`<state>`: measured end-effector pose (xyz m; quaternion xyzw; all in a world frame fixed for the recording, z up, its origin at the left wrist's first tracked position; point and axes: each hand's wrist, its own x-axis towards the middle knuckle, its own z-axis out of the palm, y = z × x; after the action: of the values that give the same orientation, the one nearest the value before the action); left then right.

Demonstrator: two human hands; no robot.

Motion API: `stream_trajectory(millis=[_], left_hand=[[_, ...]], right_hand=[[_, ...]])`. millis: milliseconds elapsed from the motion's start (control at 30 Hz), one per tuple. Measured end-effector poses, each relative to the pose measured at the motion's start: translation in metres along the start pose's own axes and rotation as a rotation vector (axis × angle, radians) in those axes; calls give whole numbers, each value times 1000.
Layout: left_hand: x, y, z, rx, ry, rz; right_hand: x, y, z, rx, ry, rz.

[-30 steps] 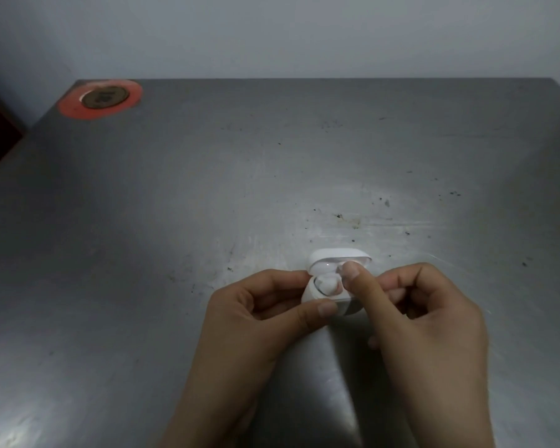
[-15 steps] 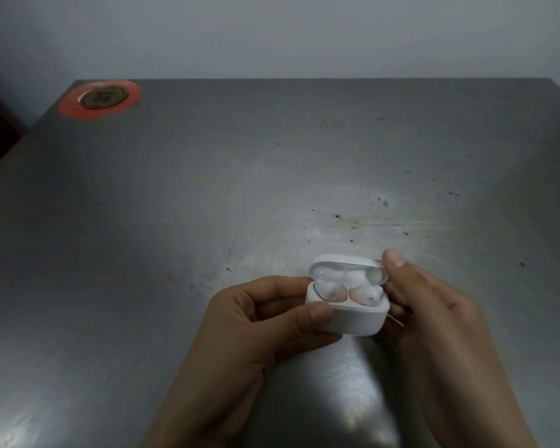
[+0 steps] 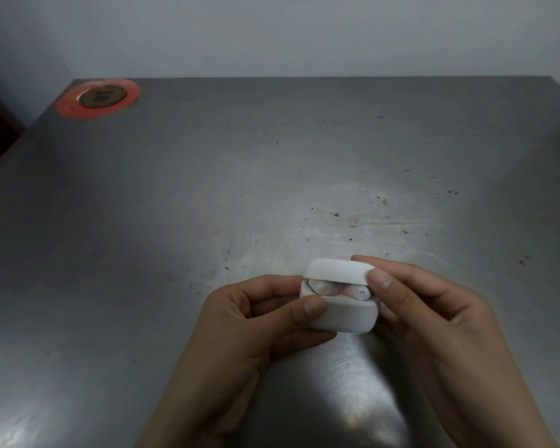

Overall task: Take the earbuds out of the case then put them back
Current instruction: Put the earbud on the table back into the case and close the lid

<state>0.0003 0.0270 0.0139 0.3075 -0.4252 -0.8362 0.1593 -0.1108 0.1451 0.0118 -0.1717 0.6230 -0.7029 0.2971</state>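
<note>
Left hand: my left hand [image 3: 240, 321] is closing around the white case [image 3: 345, 316] from its left side, thumb pressing flat on the front face near the top edge, the other fingers curling behind where I cannot see their tips.
Right hand: my right hand [image 3: 434, 315] is reaching in from the right, thumb tip lying against the right end of the lid [image 3: 337, 270], forefinger stretching over the lid's back edge; the remaining fingers are folding loosely under the case's right side, whether touching it I cannot tell.
Grip width: both hands are pinching only as wide as the case itself (no slack showing between skin and plastic at the thumbs).
Case: it is sitting between my two thumbs, held up off the metal table [image 3: 272, 176], front face turned toward me.
Lid: it is standing partly raised, tilting down over the opening and leaving a narrow gap along the front.
Earbuds: both are lying inside the case, just beyond my left thumb and just left of my right thumb; the left earbud [image 3: 322, 287] is showing as a pale rounded shape, the right earbud [image 3: 359, 291] is showing two small dark dots.
Beyond my grip: a red ring with a brown disc [image 3: 98, 98] is lying far off past my left hand, at the table's far corner.
</note>
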Motion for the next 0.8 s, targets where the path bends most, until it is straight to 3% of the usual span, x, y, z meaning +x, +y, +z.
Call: stream_trajectory(millis=[567, 800], left_hand=[[1, -3, -3, 2, 53, -1], [2, -5, -1, 82, 143, 91]], right_hand=[[-1, -4, 0, -113, -17, 9], [1, 2, 2, -152, -8, -13]])
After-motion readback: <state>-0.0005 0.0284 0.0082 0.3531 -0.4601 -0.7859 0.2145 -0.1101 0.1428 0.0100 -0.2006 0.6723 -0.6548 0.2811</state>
